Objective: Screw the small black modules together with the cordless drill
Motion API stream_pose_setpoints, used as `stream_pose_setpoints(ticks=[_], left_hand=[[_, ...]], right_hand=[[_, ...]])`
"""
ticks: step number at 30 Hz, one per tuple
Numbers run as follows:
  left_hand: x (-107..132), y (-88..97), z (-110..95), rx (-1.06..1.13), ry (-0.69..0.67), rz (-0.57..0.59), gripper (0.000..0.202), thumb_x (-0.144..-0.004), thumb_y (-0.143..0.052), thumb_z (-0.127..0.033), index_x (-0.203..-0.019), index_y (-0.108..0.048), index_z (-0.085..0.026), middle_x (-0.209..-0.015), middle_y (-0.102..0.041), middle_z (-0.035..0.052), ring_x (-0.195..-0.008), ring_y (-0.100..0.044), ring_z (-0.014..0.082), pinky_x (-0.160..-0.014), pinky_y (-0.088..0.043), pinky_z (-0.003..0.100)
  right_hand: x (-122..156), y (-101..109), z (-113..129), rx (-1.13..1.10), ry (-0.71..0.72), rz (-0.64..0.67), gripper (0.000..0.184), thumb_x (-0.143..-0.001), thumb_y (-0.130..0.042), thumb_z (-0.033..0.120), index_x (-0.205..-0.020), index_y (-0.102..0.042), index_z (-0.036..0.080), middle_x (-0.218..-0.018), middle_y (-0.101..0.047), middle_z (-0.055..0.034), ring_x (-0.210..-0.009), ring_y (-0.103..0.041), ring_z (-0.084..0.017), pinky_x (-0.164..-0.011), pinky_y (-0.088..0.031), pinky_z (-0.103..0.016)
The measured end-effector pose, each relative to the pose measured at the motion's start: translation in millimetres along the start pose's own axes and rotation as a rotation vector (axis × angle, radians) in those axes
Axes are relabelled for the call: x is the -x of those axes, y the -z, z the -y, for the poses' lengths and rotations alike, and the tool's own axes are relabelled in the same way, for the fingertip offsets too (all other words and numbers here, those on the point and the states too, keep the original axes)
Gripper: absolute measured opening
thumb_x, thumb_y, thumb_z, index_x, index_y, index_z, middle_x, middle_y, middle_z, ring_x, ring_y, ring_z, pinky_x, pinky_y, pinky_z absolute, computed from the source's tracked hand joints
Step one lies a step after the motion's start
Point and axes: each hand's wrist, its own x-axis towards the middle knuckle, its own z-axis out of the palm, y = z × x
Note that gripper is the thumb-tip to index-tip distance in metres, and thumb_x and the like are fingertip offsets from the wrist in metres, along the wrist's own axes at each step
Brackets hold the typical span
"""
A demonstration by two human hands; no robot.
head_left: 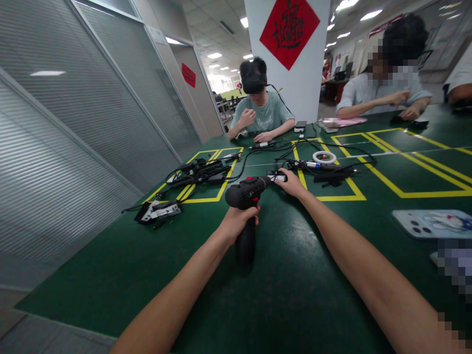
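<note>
My left hand (238, 223) is wrapped round the grip of a black cordless drill (245, 192) with red details. The drill stands upright above the green table, its chuck pointing forward and to the right. Just beyond the chuck, my right hand (289, 183) has its fingers closed on a small black box with a white label (276, 176), which lies at the tabletop. The drill's front end is close to this box; whether they touch I cannot tell.
The green table (129, 275) has yellow tape rectangles. Tangled black cables (201, 172) lie left, a white ring (324, 157) and tools at right. A phone (431, 223) rests near the right edge. Two people (263, 115) sit across the table.
</note>
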Motion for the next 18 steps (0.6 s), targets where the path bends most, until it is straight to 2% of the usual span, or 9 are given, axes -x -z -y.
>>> stream_pose_setpoints(ticks=[18], left_hand=[[1.4, -1.2, -2.4, 0.003, 0.021, -0.021, 0.018, -0.065, -0.062, -0.02, -0.082, -0.061, -0.012, -0.077, -0.06, 0.0022, -0.051, -0.054, 0.0095, -0.053, -0.041, 0.024]], right_hand=[[-0.4, -0.7, -1.5, 0.007, -0.008, 0.005, 0.053, -0.077, -0.061, 0.038, -0.126, -0.052, 0.02, -0.119, -0.055, -0.0103, -0.108, -0.055, -0.025, -0.096, -0.041, -0.039]])
